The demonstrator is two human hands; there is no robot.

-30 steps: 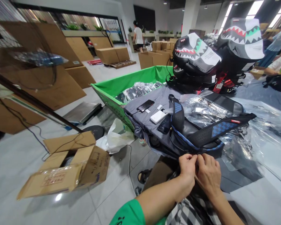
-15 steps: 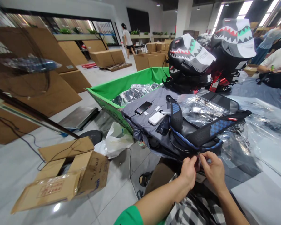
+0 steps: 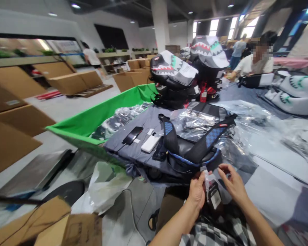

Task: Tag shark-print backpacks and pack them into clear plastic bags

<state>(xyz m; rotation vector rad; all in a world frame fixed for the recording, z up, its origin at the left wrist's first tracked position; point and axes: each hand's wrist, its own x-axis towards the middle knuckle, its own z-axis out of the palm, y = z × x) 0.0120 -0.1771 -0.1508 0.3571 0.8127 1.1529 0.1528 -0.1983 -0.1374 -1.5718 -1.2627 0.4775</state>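
Observation:
A black and blue backpack lies on the grey-covered table in front of me, with a clear plastic bag on top of it. My left hand and my right hand are close together at its near edge. Between them hangs a small clear sleeve with a black tag. My left thumb and fingers pinch the sleeve's top. The fingers of my right hand curl beside it, touching the plastic.
A black phone, a white power bank and a dark wallet lie on the table. Shark-face backpacks stand behind. A green bin holds bagged goods. Cardboard boxes fill the floor at left. A seated person works at right.
My view swung right and tilted. My hands, pressed together at the backpack's edge before, have parted a little and now hold up a clear sleeve with a black tag.

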